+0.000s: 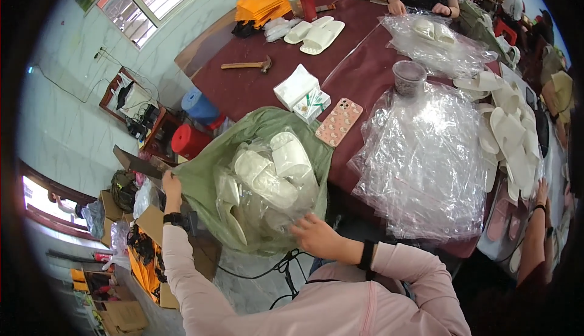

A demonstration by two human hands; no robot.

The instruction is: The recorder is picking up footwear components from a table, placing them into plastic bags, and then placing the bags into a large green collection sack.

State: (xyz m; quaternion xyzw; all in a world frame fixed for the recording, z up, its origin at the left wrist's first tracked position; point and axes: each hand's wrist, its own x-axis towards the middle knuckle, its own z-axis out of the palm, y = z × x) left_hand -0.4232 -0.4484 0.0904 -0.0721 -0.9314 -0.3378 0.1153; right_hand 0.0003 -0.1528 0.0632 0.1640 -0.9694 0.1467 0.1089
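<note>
A large green woven sack (201, 196) stands with its mouth open at the table's near edge. Inside lie several white slippers (263, 176) in clear plastic bags (307, 181). At the sack's left rim my left hand (173, 187) is closed on the green material. My right hand (320, 237) reaches to the near right rim, fingers curled against the sack's edge beside the bagged slippers; its fingertips are partly hidden. To the right of the sack, a stack of flat clear plastic bags (423, 172) covers the table.
On the dark red table (243, 93) are a hammer (248, 65), a pink phone (339, 122), a tissue pack (298, 86), a plastic tub (409, 77) and orange bags (261, 7). Loose white slippers (511, 135) pile at right. Co-workers' hands (396, 5) work across and at right. Cardboard boxes (149, 223) stand left.
</note>
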